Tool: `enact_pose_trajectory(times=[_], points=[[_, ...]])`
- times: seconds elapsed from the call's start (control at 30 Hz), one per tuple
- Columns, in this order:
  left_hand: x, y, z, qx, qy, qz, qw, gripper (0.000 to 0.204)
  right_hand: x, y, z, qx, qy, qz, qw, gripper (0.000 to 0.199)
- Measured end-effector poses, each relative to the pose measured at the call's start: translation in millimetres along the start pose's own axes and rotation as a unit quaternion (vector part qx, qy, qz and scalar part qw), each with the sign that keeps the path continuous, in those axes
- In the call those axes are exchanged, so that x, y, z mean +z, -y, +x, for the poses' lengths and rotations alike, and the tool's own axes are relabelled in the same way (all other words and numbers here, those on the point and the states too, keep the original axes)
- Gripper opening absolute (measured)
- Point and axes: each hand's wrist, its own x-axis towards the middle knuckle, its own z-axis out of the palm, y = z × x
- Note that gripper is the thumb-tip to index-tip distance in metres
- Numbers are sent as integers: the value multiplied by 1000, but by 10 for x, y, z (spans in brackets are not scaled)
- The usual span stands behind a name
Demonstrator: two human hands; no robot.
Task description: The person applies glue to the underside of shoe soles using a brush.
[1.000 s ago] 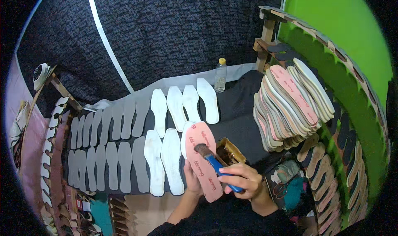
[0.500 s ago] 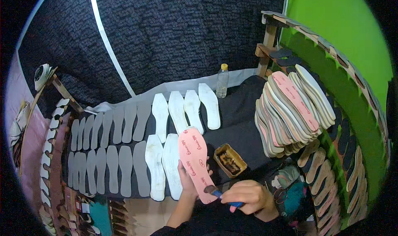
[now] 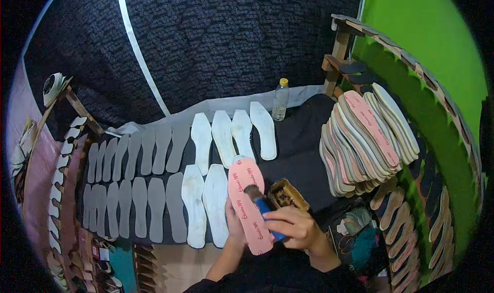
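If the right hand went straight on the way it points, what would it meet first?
Probably the pink insole, which the brush in the right hand overlaps here; depth is unclear.

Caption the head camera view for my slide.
Pink insole in the left grip, blue-handled brush in the right grip, rows of grey insoles alongside.

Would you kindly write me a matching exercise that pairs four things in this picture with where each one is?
Things:
1. Pink sole-shaped piece
2. Blue-handled bristle brush
3. Clear yellow-capped bottle
4. Tall stack of pink, white and grey sole-shaped pieces

Places:
A. Near the dark patterned curtain
B. In the right hand
C. At the right end of the black-covered table
D. In the left hand

Pairs: 1-D, 2-B, 3-A, 4-C
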Motion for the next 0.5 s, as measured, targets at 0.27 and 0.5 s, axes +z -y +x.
enact_pose_trajectory(times=[0.27, 0.5], points=[[-283, -153, 51, 31, -96, -29, 994, 70, 90, 177, -135, -24, 98, 22, 995, 24], [-130, -237, 27, 45, -129, -4, 991, 73, -118, 123, -142, -1, 57, 104, 993, 27]])
